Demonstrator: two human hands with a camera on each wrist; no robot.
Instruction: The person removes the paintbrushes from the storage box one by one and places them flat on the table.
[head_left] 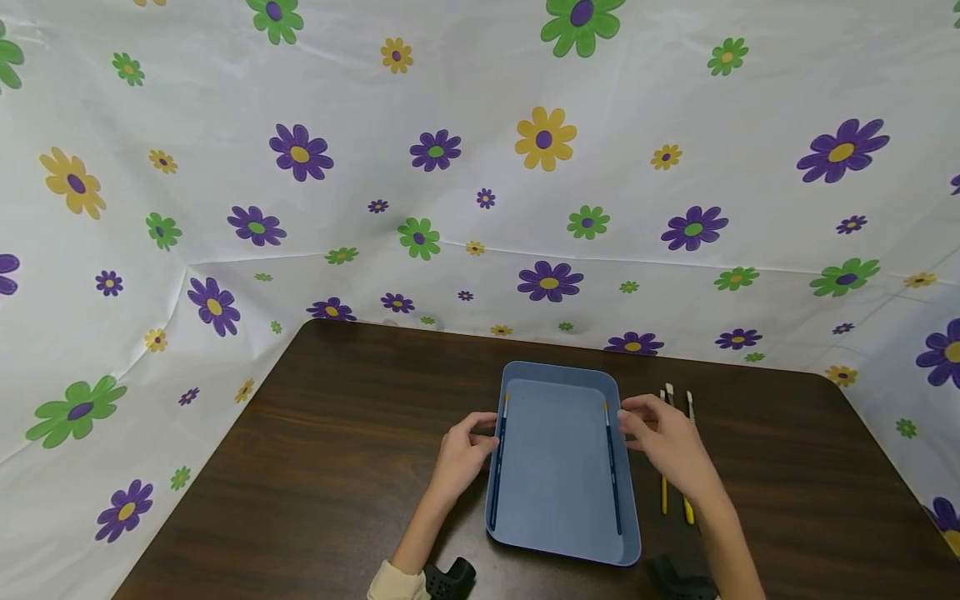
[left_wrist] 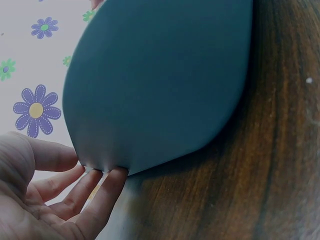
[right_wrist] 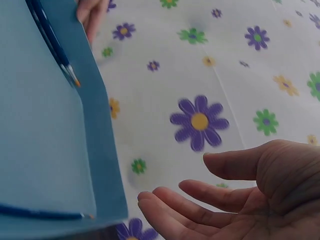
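Note:
A blue-grey rectangular tray [head_left: 558,467] lies on the dark wooden table. Two dark-blue paintbrushes lie lengthwise in it: a left paintbrush [head_left: 500,467] along one long side and a right paintbrush [head_left: 612,467] along the other, orange tips toward the far end. My left hand [head_left: 462,454] holds the tray's left edge; in the left wrist view its thumb and fingertips pinch the tray's edge [left_wrist: 165,90]. Beside the right edge is my right hand [head_left: 667,437]. The right wrist view shows that hand's fingers [right_wrist: 165,220] loosely extended, apart from the tray, holding nothing.
Several yellow-handled paintbrushes [head_left: 689,510] with pale tips lie right of the tray, partly behind my right hand and forearm. The brown tabletop [head_left: 337,467] extends to the left. A white flowered cloth [head_left: 465,100] hangs behind the table.

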